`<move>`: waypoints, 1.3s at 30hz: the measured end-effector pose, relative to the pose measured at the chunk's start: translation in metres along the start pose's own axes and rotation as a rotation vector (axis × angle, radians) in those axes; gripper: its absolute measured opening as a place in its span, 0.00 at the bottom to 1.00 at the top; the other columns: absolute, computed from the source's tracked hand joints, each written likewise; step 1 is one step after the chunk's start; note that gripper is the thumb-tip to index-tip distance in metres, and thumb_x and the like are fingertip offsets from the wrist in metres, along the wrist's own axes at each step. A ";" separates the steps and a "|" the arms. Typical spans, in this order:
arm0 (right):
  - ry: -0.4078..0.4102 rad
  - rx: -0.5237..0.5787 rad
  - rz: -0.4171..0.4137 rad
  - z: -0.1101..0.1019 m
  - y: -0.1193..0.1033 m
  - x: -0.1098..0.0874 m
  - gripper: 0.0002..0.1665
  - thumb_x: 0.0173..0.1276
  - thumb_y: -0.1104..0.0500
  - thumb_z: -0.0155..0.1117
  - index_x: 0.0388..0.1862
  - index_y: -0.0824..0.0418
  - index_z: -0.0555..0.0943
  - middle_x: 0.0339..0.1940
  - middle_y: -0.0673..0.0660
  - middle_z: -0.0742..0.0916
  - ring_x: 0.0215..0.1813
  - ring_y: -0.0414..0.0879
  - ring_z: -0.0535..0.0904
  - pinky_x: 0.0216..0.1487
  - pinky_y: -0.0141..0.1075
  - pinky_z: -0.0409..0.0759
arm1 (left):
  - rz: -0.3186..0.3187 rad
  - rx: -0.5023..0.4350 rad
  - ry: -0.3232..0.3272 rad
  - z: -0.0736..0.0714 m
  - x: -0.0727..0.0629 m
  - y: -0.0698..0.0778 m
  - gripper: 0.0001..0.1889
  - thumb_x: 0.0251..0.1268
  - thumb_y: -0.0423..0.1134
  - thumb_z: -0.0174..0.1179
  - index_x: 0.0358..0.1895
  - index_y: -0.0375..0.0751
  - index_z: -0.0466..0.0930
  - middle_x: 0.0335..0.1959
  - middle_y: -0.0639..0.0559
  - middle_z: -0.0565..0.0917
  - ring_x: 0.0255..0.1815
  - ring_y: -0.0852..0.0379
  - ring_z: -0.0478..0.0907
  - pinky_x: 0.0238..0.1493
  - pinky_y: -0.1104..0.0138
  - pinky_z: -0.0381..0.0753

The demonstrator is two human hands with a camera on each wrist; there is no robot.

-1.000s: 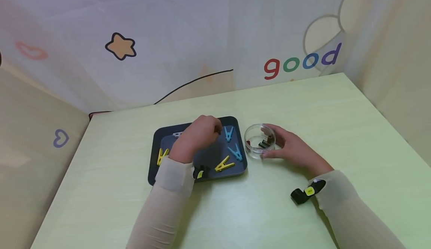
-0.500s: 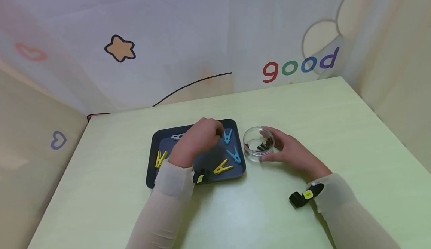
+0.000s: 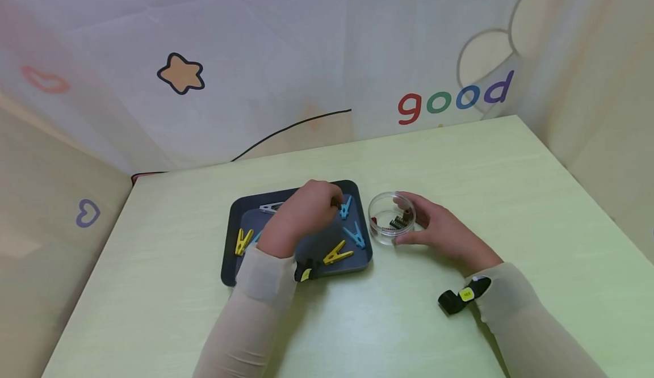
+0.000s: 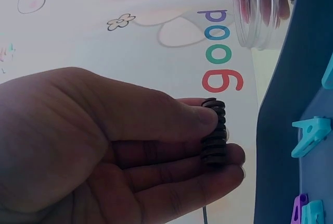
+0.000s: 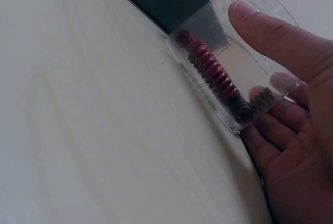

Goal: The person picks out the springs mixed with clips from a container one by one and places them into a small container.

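In the left wrist view, my left hand [image 4: 104, 146] pinches a dark coil spring [image 4: 214, 143] between thumb and fingers. The head view has that hand above the dark blue tray [image 3: 311, 250], its curled fingers hiding the spring there. My right hand [image 3: 441, 227] grips a clear round jar [image 5: 213, 26] from its right side, thumb and fingers around the wall. The jar stands on the table close beside the tray. Inside it lie red coil springs [image 5: 213, 73] and dark springs [image 5: 242, 110], seen through the wall in the right wrist view.
Several plastic clothespins lie spread in the tray, among them a yellow clothespin [image 3: 337, 253], a blue clothespin [image 3: 356, 235] and a pale clothespin [image 3: 269, 208]. A printed cloth [image 3: 286, 43] hangs behind the pale green table [image 3: 368, 327].
My left hand has shifted slightly to the right over the tray, covering more of the upper blue clothespin. The right hand keeps its grip on the jar.
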State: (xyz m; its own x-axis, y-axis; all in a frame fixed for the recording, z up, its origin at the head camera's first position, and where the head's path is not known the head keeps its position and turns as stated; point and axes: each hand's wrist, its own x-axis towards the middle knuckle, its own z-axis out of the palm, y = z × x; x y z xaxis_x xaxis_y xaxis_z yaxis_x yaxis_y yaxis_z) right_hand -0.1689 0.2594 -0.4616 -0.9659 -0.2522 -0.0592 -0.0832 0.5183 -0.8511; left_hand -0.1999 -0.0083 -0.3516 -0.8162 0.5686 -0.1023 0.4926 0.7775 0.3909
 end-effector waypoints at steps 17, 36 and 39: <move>0.003 -0.002 -0.009 -0.001 0.005 0.002 0.58 0.47 0.39 0.78 0.75 0.43 0.59 0.74 0.51 0.69 0.76 0.55 0.62 0.72 0.50 0.64 | 0.035 0.007 0.002 0.000 -0.004 0.007 0.15 0.70 0.29 0.48 0.52 0.38 0.83 0.52 0.47 0.84 0.43 0.55 0.79 0.50 0.63 0.82; -0.002 0.002 -0.026 -0.001 0.002 0.000 0.57 0.49 0.41 0.77 0.75 0.45 0.59 0.74 0.52 0.68 0.76 0.55 0.61 0.72 0.50 0.62 | 0.038 0.012 -0.026 0.005 -0.001 0.013 0.15 0.71 0.31 0.48 0.52 0.39 0.83 0.50 0.49 0.84 0.44 0.57 0.78 0.51 0.64 0.81; -0.003 0.005 -0.022 -0.001 0.000 0.000 0.56 0.50 0.42 0.77 0.75 0.44 0.59 0.74 0.51 0.69 0.76 0.54 0.62 0.72 0.50 0.63 | 0.046 0.013 -0.031 0.005 0.000 0.014 0.16 0.70 0.30 0.48 0.52 0.39 0.83 0.49 0.49 0.84 0.44 0.57 0.78 0.50 0.64 0.81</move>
State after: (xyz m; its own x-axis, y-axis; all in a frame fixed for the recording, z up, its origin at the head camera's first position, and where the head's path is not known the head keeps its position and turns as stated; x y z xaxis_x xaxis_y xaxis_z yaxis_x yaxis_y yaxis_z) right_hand -0.1696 0.2603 -0.4611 -0.9631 -0.2658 -0.0423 -0.1028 0.5084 -0.8549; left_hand -0.1913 0.0038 -0.3511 -0.7833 0.6114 -0.1127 0.5332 0.7539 0.3839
